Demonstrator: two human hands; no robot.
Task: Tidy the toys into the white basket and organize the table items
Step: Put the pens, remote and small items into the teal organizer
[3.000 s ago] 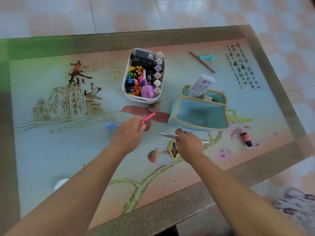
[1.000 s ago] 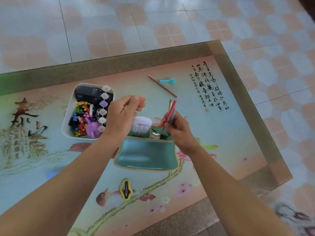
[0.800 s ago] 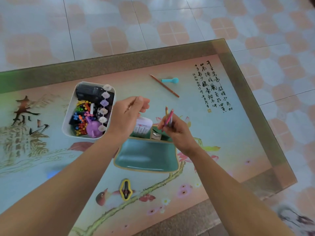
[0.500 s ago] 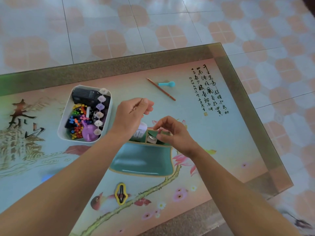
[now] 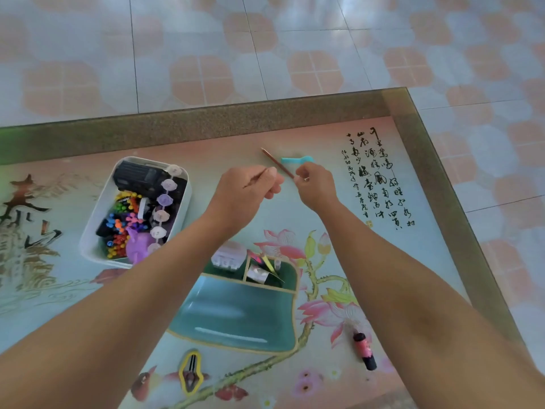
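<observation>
The white basket point(image 5: 88, 240) sits at the left, full of colourful toys, a black toy car and a purple figure. A brown pencil point(image 5: 275, 162) lies on the table's far side beside a small teal scoop point(image 5: 296, 160). My right hand point(image 5: 314, 184) pinches the pencil's near end with its fingertips. To its left my left hand point(image 5: 249, 187) hovers with fingers curled and thumb against them, holding nothing I can see. The teal organizer point(image 5: 236, 314) below my arms holds a white remote point(image 5: 228, 255) and pens point(image 5: 265, 265) in its back compartments.
A red and black marker point(image 5: 365, 351) lies near the front right. A yellow hair clip point(image 5: 191, 371) rests by the front edge. The table's right edge point(image 5: 427, 184) and far edge are close to my hands, with tiled floor beyond.
My right hand let go of the pens in the organizer's back compartment and reached forward to the brown pencil. My left hand moved forward alongside it. The view tilted toward the table's far side.
</observation>
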